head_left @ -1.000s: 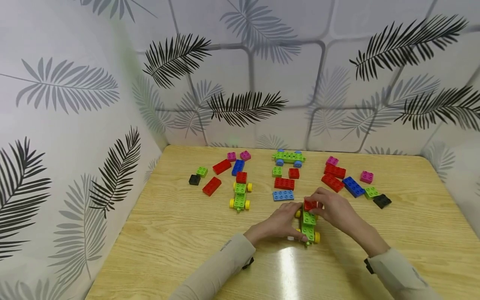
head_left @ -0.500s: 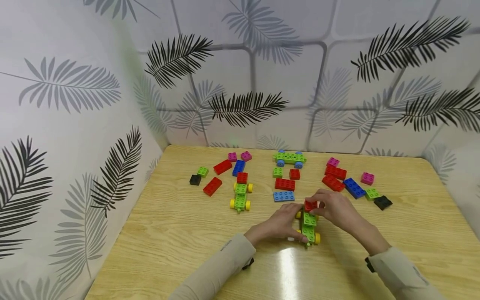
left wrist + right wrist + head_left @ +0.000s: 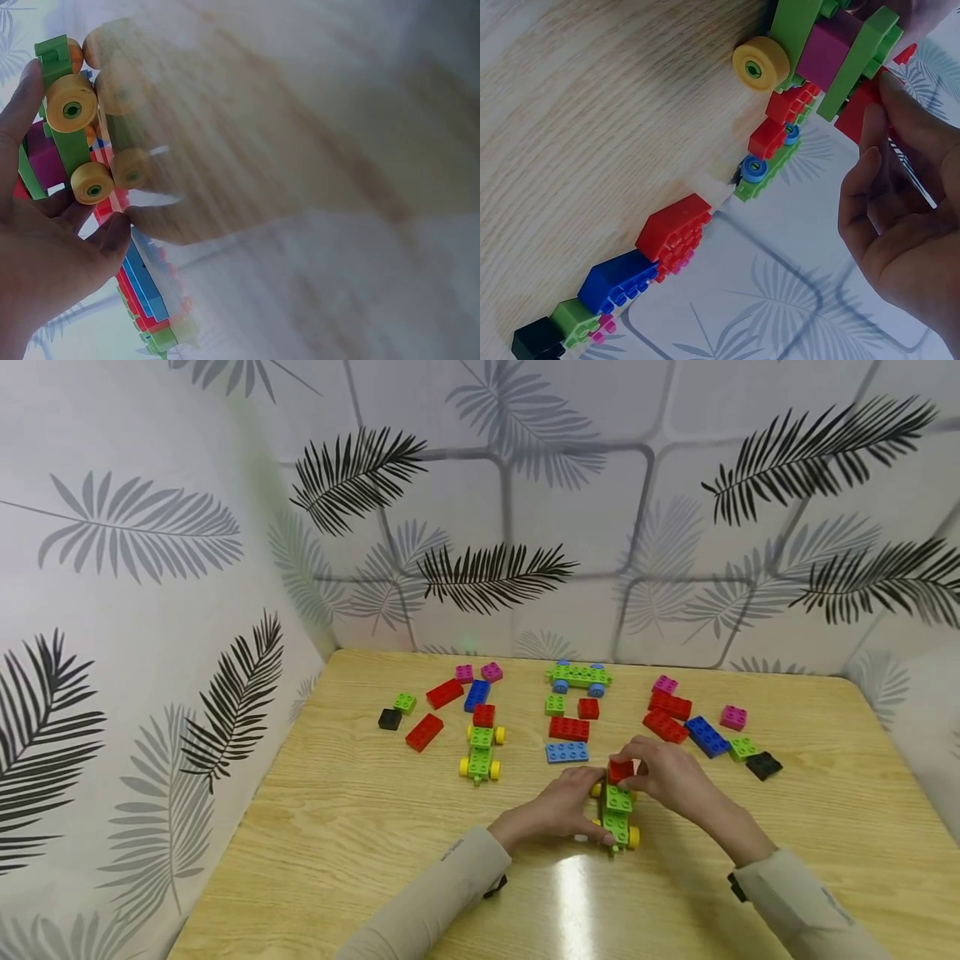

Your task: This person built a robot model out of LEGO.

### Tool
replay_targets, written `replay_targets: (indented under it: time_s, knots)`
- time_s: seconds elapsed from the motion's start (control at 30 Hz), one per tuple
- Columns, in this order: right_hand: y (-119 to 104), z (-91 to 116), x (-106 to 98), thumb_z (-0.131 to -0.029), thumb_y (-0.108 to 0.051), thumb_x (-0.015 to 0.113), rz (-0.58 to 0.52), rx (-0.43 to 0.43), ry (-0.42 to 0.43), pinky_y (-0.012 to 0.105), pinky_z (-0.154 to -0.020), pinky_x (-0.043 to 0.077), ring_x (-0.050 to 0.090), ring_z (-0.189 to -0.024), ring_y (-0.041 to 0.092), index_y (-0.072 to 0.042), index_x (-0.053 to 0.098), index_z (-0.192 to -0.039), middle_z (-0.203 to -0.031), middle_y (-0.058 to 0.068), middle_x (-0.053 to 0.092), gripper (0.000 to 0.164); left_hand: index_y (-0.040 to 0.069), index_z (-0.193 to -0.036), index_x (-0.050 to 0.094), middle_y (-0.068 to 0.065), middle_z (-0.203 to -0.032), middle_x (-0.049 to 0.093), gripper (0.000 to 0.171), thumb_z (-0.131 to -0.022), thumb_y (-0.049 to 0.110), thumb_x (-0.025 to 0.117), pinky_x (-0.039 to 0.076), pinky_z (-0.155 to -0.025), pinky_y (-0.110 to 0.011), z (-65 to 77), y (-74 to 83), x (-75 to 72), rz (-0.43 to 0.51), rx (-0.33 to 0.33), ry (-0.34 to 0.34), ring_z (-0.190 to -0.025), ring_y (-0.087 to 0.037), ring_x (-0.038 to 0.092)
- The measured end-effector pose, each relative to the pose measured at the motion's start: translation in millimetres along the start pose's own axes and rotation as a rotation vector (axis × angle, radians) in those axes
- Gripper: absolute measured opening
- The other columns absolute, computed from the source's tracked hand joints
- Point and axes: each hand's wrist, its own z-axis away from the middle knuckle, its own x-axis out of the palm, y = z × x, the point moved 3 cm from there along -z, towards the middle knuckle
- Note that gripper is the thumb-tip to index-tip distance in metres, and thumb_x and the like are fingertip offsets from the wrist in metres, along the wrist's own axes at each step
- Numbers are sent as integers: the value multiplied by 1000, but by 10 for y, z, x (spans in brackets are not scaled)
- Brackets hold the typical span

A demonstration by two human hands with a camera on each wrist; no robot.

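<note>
A green toy car with yellow wheels stands on the wooden table in front of me. My left hand holds it from the left, thumb at the near end and fingers by the far end. In the right wrist view a magenta brick sits between the car's base and a raised green piece. At the far end of that piece is a red brick, pinched between the thumb and fingers of my right hand. The left wrist view shows the yellow wheels above the fingers.
A similar car with a red brick on top stands to the left. At the back is a green base with blue wheels. Between lie a light blue brick and a red brick. Several loose bricks lie at both sides.
</note>
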Motion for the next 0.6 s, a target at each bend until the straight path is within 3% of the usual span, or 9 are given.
replay_targets:
  time_s: [0.13,0.37,0.6]
  knots:
    - [-9,-27,-6,-72,-3,83,29,-1,-8,25,-60,49,54,-68,9,-4,73,-99,-88,1,66,28,18,-151,29,2,-150,36,96,-76,54,76,30,-110,-33,1,16,-7,9,9,1,-137,-17,31]
    - [-16,-54,-23,-71,-3,83,9,1,-32,38,-68,56,65,-80,24,-2,73,-98,-92,7,69,29,16,-150,29,1,-150,36,96,-76,54,76,29,-111,-33,3,10,2,5,18,3,-138,-17,31]
    - [0,-64,-2,-70,-4,84,0,1,-21,36,-66,55,63,-78,22,-5,72,-96,-90,4,67,28,16,-150,30,1,-150,37,96,-76,55,76,30,-111,-33,-5,1,0,-6,21,9,-137,-18,31]
